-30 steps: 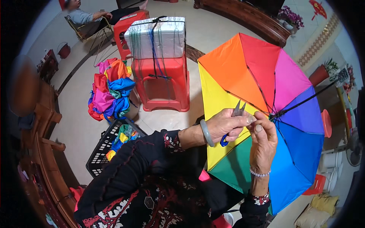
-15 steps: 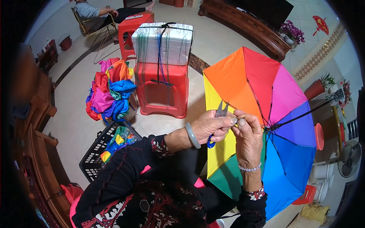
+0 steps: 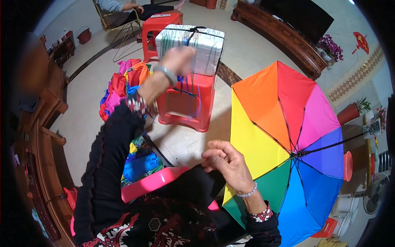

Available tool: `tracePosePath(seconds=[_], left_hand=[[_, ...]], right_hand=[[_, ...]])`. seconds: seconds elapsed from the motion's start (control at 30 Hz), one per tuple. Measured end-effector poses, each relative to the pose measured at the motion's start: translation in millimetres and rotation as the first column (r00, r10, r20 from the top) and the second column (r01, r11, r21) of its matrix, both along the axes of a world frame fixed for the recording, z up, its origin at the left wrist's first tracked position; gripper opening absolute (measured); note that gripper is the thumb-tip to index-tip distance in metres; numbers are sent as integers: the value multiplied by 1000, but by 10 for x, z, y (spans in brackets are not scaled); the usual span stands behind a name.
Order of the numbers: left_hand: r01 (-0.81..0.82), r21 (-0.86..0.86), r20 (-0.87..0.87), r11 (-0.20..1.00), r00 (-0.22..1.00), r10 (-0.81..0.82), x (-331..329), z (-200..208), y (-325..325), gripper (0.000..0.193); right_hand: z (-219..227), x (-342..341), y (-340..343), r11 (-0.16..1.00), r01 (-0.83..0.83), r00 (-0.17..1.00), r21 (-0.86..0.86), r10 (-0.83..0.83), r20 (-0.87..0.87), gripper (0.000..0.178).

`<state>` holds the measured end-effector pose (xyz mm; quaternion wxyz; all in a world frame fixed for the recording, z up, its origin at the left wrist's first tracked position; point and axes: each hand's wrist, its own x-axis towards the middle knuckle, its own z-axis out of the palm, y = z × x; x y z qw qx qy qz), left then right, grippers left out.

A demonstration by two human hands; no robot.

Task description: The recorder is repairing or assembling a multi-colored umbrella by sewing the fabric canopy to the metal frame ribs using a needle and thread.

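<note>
My left hand [image 3: 177, 61], a pale bangle on its wrist, reaches to the front of a white foam block [image 3: 209, 55] strung with green and blue threads. Motion smears its fingers, so whether they grip a thread cannot be told. Over my lap my right hand [image 3: 230, 164], with a bead bracelet, has its fingers bent in and the tips close together; anything between them is too small to make out. Beside it on the right lies an open rainbow umbrella [image 3: 263, 136], its black ribs and shaft [image 3: 329, 145] facing me. The scissors are not visible.
The foam block stands on a red plastic stool [image 3: 205, 94]. Left of it is a heap of colourful folded fabric [image 3: 119, 84]. A pink plastic piece [image 3: 156, 183] and more fabric [image 3: 142, 166] lie near my lap. Another person [image 3: 135, 9] sits at the back by a second red stool [image 3: 150, 31].
My left hand has left my right hand and swung up and left to the foam block; the scissors it held are out of sight. My right hand has moved left and lower, off the umbrella.
</note>
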<state>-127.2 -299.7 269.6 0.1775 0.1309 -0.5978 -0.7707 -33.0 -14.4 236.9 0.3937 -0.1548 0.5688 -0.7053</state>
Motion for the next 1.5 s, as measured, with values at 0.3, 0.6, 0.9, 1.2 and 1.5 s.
tracePosePath(seconds=[0.3, 0.6, 0.9, 1.2, 1.5], left_hand=[[131, 396, 106, 909, 977, -187, -474, -305, -702, 27], [-49, -89, 191, 995, 979, 65, -637, -397, -929, 21], [-348, -937, -347, -39, 907, 237, -806, -311, -1016, 20], [-161, -866, -226, -474, 971, 83, -1202, -49, -556, 14], [54, -841, -21, -538, 991, 132, -1479, -57, -1111, 18]], right_hand=[[250, 28, 329, 987, 127, 782, 97, -40, -622, 21], [810, 421, -4, 468, -135, 589, -874, -672, -450, 21], [1049, 295, 516, 776, -372, 722, -509, -103, -685, 25], [1065, 237, 609, 816, -279, 749, -506, -145, -646, 16], [1215, 365, 1156, 932, 46, 566, -359, -320, -759, 15]])
